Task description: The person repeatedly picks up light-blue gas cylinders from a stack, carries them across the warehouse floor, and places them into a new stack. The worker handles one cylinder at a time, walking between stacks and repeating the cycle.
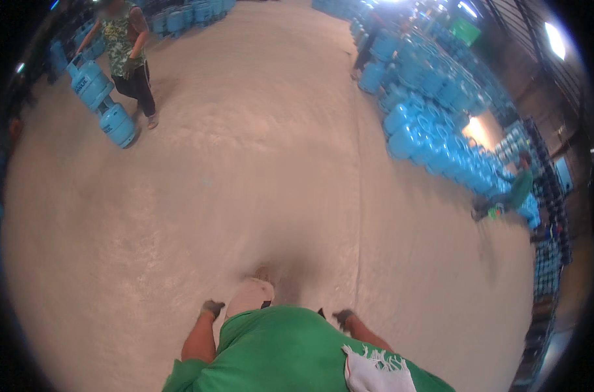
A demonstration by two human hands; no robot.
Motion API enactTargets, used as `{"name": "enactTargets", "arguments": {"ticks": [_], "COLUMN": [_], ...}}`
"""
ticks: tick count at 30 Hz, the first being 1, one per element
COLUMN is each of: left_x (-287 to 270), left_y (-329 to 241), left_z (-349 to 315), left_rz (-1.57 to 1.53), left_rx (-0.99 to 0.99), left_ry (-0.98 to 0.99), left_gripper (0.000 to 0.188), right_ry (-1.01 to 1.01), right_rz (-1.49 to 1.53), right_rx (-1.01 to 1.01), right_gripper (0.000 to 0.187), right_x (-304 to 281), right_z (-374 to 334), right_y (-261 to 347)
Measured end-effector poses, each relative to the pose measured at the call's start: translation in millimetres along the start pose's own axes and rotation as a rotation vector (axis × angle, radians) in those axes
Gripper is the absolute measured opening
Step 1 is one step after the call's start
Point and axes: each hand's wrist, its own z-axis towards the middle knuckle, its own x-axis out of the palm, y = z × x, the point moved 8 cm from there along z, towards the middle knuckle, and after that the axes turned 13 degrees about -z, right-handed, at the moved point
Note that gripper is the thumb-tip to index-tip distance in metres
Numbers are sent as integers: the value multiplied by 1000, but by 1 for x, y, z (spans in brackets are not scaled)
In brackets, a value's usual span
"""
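My left hand point(212, 308), in a dark glove, hangs beside my hip with its fingers loosely apart and holds nothing I can see. On the other side my right hand point(342, 317), also dark-gloved, hangs low with fingers partly spread and nothing visible in it. Both hands are small in the view and touch nothing. Between them my green shirt point(290, 353) and one light trouser leg point(250, 295) show. A white fringed cloth point(378, 372) hangs at the right of my shirt.
At far left a person point(130, 55) handles an upper blue gas cylinder point(91, 85) above a lower blue cylinder point(117, 125). Many blue cylinders point(434, 140) stand in rows and stacks at right, where a person in green point(520, 188) bends. Concrete floor point(244, 163) lies between.
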Motion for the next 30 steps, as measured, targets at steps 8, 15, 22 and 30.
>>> {"name": "enactTargets", "arguments": {"ticks": [8,15,22,30], "left_x": [-219,-376,-388,-355], "left_y": [-231,-337,-321,-325], "left_z": [107,253,261,317], "left_rz": [-265,-171,-225,119], "left_rx": [191,149,-91,-255], "left_ry": [-251,-369,-350,148], "left_gripper": [75,65,64,46], "right_ry": [78,44,-277,-455], "right_rz": [-415,-560,-295,183], "right_rx": [-381,-194,-300,-437], "right_gripper": [55,52,45,57], "right_x": [-60,-307,-626,-910], "right_z": [-5,188,281,319], "right_y": [65,172,377,587]}}
